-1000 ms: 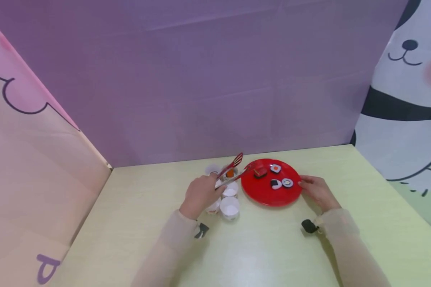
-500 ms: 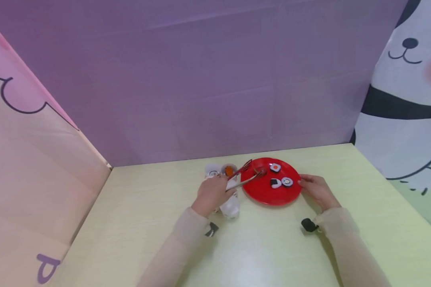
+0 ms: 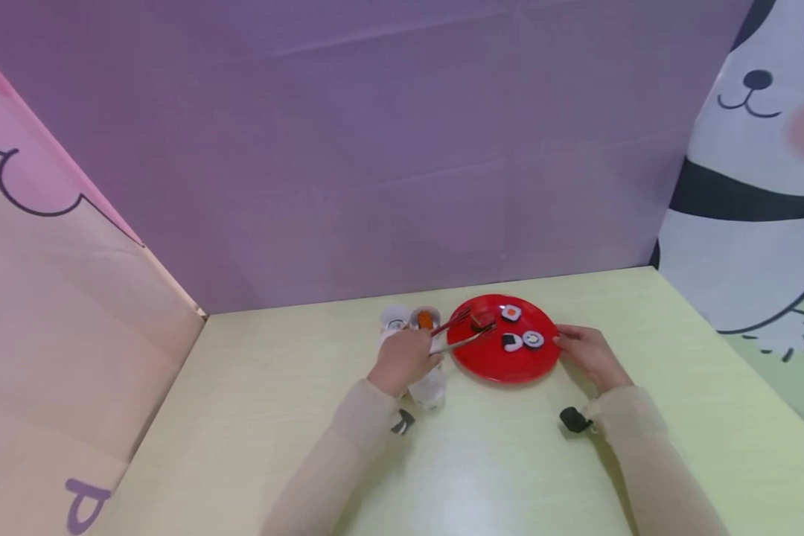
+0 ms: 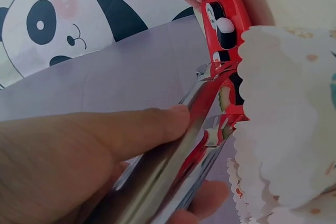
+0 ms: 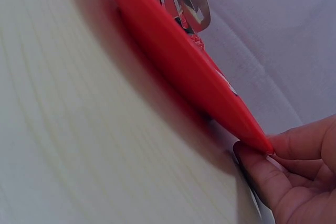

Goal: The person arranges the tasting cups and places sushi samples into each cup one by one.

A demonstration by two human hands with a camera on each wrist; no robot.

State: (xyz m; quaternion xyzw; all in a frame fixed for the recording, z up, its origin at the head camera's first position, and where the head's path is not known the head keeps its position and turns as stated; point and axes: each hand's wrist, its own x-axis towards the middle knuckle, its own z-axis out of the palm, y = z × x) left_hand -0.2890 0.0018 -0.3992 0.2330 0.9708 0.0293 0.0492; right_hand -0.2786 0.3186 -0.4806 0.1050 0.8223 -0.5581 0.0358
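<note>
My left hand grips metal tongs, its thumb along one arm in the left wrist view. The slotted ends of the tongs reach over the left part of a red plate, one on either side of a red-topped toy sushi piece. Thumb and fingers of my right hand pinch the plate's right rim; in the right wrist view that side tilts close over the table. Also on the plate lie a square roll, a rice ball and a round roll.
Several white paper cups stand in a cluster left of the plate, partly hidden under my left hand. An orange piece sits in a back cup. Behind the pale table hangs a purple cloth.
My left hand has moved right with the tongs, whose ends came down from above the cups to around the red-topped sushi. My right hand stays at the plate's rim.
</note>
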